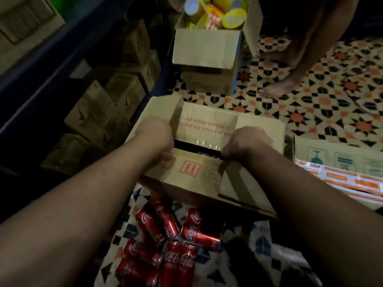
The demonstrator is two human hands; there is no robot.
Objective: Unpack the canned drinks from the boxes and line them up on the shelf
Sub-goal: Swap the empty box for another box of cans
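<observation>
1. Our left hand (154, 134) has its grip curled on the near flap of the cardboard box (192, 172); our right hand (244, 145) pinches the same flap's edge.
2. The box sits on the patterned floor (310, 104).
3. Red cans (165, 241) lie heaped just before it.

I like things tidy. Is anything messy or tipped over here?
Yes. The red cans lie tipped in a jumbled heap on the floor, just in front of the cardboard box, pointing every which way rather than standing in a row.
</observation>
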